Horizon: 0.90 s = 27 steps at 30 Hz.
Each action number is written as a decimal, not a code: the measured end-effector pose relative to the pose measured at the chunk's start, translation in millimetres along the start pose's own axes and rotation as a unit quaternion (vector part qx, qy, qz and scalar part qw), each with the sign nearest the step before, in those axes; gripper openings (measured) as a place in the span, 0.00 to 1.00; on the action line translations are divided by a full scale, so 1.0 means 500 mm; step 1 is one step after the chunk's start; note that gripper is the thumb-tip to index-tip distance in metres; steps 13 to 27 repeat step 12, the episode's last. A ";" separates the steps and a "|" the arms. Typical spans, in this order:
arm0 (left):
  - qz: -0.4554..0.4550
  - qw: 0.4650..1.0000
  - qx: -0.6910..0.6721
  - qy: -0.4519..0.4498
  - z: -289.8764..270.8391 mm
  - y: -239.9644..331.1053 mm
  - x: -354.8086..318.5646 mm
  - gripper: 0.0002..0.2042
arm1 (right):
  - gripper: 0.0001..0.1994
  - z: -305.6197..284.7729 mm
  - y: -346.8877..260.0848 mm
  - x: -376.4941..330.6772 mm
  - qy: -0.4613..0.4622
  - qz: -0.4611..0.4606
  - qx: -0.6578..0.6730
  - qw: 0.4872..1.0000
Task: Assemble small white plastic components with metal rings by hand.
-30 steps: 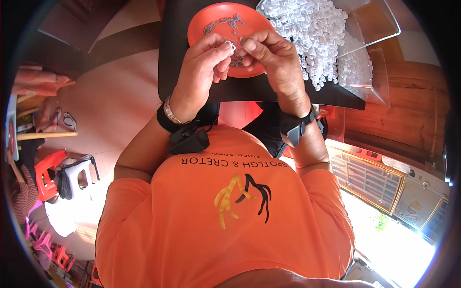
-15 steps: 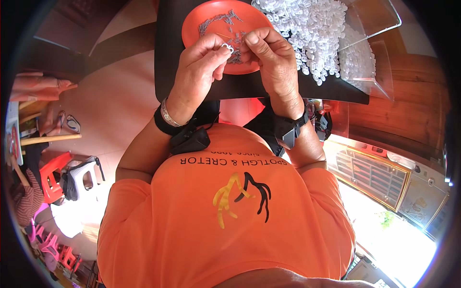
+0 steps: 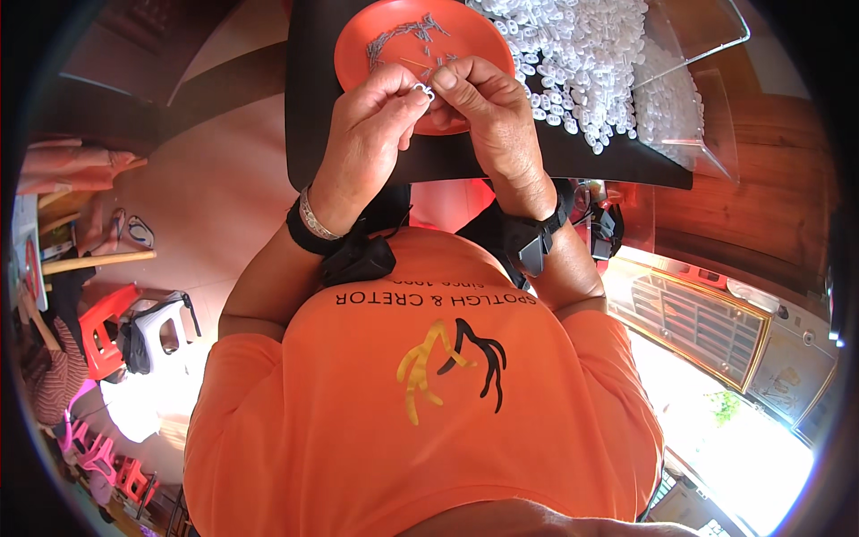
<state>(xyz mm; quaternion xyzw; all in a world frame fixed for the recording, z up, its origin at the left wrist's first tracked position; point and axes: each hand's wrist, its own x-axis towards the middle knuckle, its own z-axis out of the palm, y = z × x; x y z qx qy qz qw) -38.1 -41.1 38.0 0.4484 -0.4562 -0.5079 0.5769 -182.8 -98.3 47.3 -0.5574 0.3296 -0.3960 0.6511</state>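
My left hand (image 3: 371, 130) pinches a small white plastic piece with two round openings (image 3: 423, 90) between thumb and fingertips. Close against it, the fingers of my right hand (image 3: 495, 116) are pressed together at the piece's right side; whatever they grip is hidden. Both hands are over the near part of a round orange plate (image 3: 352, 45). Many thin grey pins (image 3: 386, 43) lie scattered on the plate, along with a thin yellowish stick (image 3: 414, 63). Right of the plate a big heap of white two-holed pieces (image 3: 586, 67) spreads over the dark table (image 3: 309, 143).
A clear plastic box (image 3: 693, 112) lies at the heap's right side with more white pieces in it. Red stool (image 3: 103, 331) and white stool (image 3: 165, 331) stand on the floor at left. A gold-framed panel (image 3: 698, 322) is at right.
My right hand has moved left, bringing its fingertips up to the white piece in my left hand. The left hand stays nearly in place.
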 end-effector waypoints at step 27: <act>-0.012 1.000 0.000 -0.017 -0.001 -0.006 -0.001 0.10 | 0.08 -0.003 0.005 -0.006 -0.014 0.013 -0.008 1.000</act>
